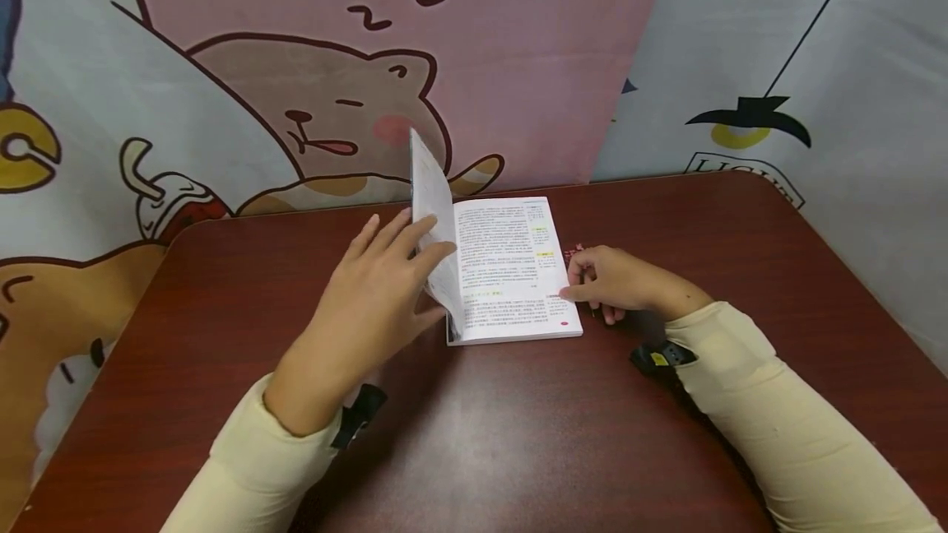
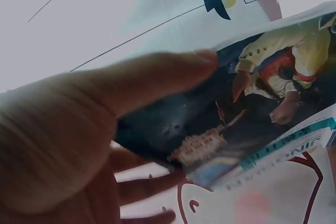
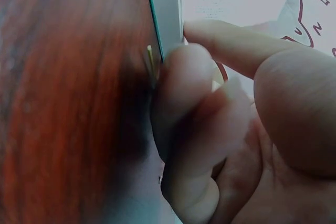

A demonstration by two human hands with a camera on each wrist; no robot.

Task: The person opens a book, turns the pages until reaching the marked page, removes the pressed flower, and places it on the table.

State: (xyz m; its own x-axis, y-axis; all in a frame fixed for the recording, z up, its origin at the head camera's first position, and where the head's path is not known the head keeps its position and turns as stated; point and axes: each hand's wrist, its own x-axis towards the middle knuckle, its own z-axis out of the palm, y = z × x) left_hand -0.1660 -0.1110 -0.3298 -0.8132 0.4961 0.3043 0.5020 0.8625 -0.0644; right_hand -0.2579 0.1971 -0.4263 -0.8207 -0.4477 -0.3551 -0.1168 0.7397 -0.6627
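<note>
A paperback book (image 1: 504, 266) lies on the table, opened to a printed page with yellow-marked notes. Its front cover and some leaves (image 1: 431, 187) stand raised on the left. My left hand (image 1: 363, 303) holds this raised part, index finger on the inner page. The left wrist view shows my thumb across the illustrated cover (image 2: 268, 93), other fingers partly hidden behind it. At the book's right edge, my right hand (image 1: 618, 278) grips the pages, fingers curled. A small red openwork thing (image 1: 575, 252) and a thin yellowish stick (image 3: 150, 59) show by those fingers; whether they are held, I cannot tell.
Under the book is a dark red-brown wooden table (image 1: 511, 426). Behind it hangs a cloth (image 1: 533, 64) printed with a cartoon bear. Both sleeves are cream, and dark wrist straps (image 1: 359, 415) sit at the cuffs.
</note>
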